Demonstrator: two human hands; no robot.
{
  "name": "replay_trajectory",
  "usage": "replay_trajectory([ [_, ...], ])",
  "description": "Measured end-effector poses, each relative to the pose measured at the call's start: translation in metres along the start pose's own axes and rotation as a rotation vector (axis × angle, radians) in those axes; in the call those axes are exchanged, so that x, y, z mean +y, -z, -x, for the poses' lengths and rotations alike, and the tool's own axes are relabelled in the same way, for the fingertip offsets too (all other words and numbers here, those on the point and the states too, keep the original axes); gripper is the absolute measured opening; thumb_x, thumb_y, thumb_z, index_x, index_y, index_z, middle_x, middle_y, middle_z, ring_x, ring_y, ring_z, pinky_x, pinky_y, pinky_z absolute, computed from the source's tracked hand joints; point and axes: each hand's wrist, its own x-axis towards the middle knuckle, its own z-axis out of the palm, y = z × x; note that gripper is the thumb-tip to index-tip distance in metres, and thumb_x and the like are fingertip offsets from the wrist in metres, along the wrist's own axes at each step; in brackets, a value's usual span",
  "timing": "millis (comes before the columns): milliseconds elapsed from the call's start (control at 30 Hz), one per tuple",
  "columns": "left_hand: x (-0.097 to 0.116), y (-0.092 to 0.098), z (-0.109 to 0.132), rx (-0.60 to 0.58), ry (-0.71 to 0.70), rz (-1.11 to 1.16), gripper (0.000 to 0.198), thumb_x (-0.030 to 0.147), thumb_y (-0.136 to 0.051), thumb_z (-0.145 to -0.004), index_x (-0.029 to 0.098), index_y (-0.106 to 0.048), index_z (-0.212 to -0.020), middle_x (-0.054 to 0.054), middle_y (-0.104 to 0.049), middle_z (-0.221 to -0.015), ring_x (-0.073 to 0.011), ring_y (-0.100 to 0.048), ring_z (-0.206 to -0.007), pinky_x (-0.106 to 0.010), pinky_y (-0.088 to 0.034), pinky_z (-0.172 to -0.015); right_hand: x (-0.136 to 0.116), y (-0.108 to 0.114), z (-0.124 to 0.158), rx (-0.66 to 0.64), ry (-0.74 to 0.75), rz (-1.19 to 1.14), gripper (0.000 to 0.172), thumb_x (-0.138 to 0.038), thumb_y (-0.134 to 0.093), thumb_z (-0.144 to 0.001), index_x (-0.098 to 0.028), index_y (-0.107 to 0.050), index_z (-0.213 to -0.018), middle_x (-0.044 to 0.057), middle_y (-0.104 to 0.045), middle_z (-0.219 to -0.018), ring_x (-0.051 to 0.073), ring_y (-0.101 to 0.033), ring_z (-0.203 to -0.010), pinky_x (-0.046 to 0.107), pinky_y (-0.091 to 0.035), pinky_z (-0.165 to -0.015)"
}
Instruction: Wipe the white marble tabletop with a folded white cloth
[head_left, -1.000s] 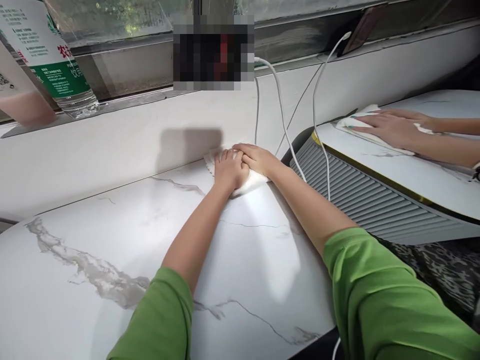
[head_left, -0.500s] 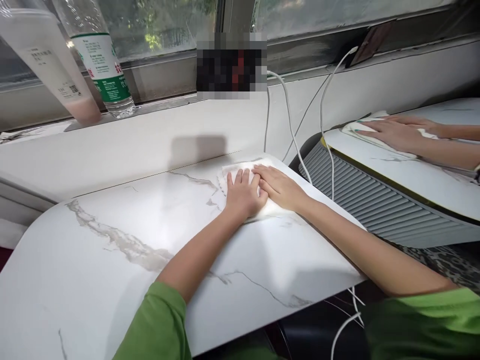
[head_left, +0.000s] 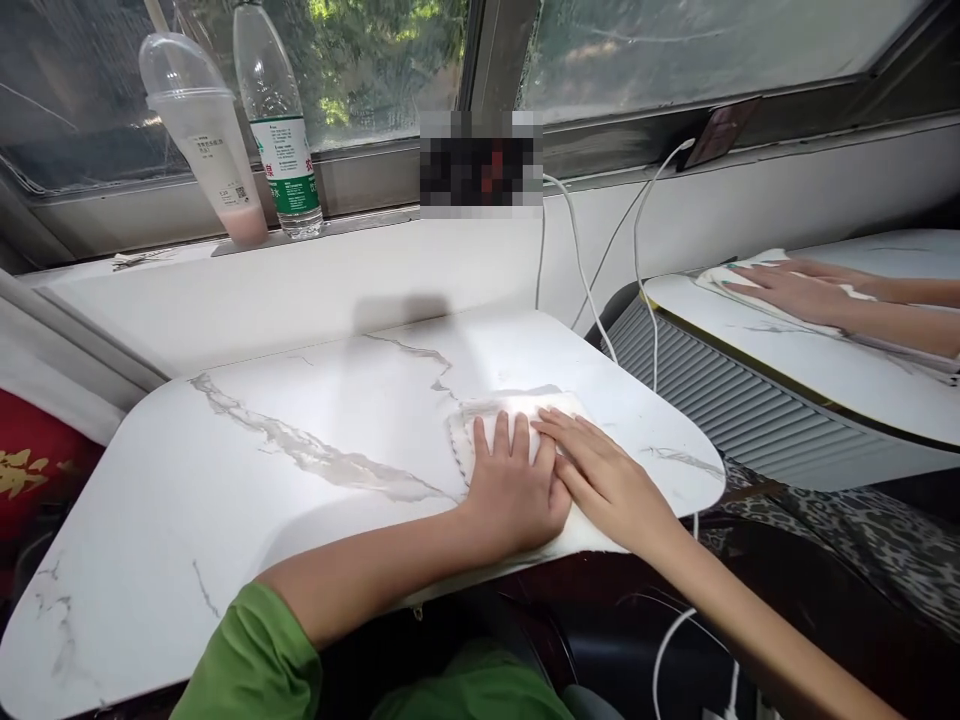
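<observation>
The white folded cloth (head_left: pixel 516 406) lies at the front edge of the white marble desk (head_left: pixel 247 520), beneath the left grip (head_left: pixel 517 495) and right grip (head_left: pixel 611 490), both open and pressed flat.

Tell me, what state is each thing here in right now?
Cloth: flat, at the table's near edge.
Left hand: open, flat on cloth.
Right hand: open, flat on cloth.
Bottle: upright on sill.
Cup: upright, lidded, little pink drink left.
Co-worker's hand: flat on another cloth.
</observation>
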Motion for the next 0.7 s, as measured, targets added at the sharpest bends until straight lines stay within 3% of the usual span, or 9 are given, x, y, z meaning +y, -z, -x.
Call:
replay_trajectory([
  [300,-0.014,0.000,-0.016,-0.031,0.057,0.033,0.056,0.034,-0.033,-0.095,0.006,-0.036,-0.143,-0.020,-0.034,-0.150,-0.0383,-0.025,-0.140,-0.059,-0.019,-0.113,0.009,-0.009,-0.037,-0.016,0.032,-0.070,0.035,-0.020,-0.038,-0.087,-0.022,-0.057,-0.117,0.008,-0.063,-0.126,0.025,-0.054,-0.123,0.049,-0.041,-0.106],
  [700,-0.128,-0.008,-0.112,-0.017,0.163,0.060,0.051,0.037,-0.027,-0.097,0.017,-0.033,-0.144,-0.011,-0.033,-0.152,-0.0291,-0.024,-0.142,-0.051,-0.014,-0.116,0.047,-0.067,-0.172,-0.022,-0.047,-0.100,0.036,-0.023,-0.038,-0.083,-0.018,-0.062,-0.109,0.011,-0.067,-0.114,0.028,-0.060,-0.107,0.045,-0.047,-0.093],
])
